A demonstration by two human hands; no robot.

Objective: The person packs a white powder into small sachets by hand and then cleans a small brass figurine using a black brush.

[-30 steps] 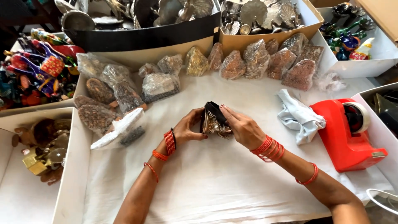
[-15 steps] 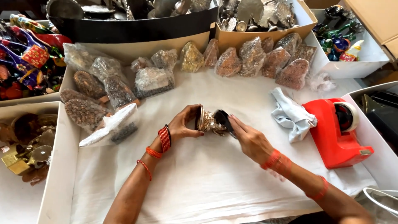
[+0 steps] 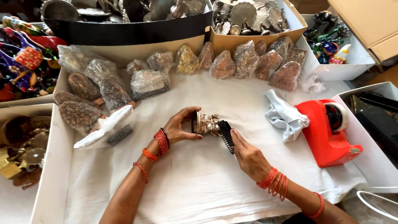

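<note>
Since half a second ago the right hand [image 3: 248, 157] has slid a little lower and nearer the person, drawing the black brush [image 3: 226, 135] down along the side of the small brass figurine [image 3: 206, 123]. A second ago the brush sat higher, over the top of the piece. That reads as a brushing stroke in progress, with the cleaning of the figurine under way rather than done.

The left hand [image 3: 180, 128] grips the figurine by its round base. Its fingers [image 3: 187, 112] are curled over the top and the thumb is pressed in below, so the piece is pinched between them and held just above the white cloth [image 3: 199, 186] that covers the counter. The right hand's fingers are closed around the brush, its bristles touching the figurine's right side. Both wrists carry red bangles.

The figurine is near the middle of the cloth, well apart from everything else. To its right lie a crumpled pale blue rag [image 3: 284, 116] and, just beside that, a red tape dispenser [image 3: 327, 132]. Along the far edge stands a row of plastic-wrapped pieces [image 3: 248, 60], with more wrapped bundles [image 3: 99, 91] heaped at the left. Behind them, a cardboard box [image 3: 253, 33] holds bare metal wares, and painted toys [image 3: 25, 49] fill the far left.
</note>
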